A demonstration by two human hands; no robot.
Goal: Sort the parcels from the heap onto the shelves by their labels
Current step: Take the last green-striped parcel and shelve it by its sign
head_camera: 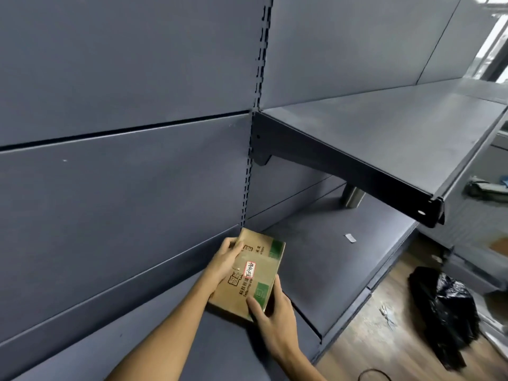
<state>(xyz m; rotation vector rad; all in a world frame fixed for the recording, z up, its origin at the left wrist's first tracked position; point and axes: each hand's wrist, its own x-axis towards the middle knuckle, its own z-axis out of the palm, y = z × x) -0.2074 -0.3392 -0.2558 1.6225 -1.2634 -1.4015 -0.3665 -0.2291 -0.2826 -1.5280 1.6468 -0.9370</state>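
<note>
A flat brown cardboard parcel (pixel 254 273) with green squares and a small red-and-white label lies on the low grey shelf (pixel 330 270), close to the back panel. My left hand (pixel 224 261) holds its far left edge, fingers curled over the top. My right hand (pixel 270 312) grips its near right corner, thumb on the top face. Both forearms reach in from the bottom of the view.
A dark grey upper shelf (pixel 384 133) juts out at the right, above the low one. A small white tag (pixel 350 237) lies on the low shelf. On the wooden floor at right sit a black plastic bag (pixel 445 312) and scraps.
</note>
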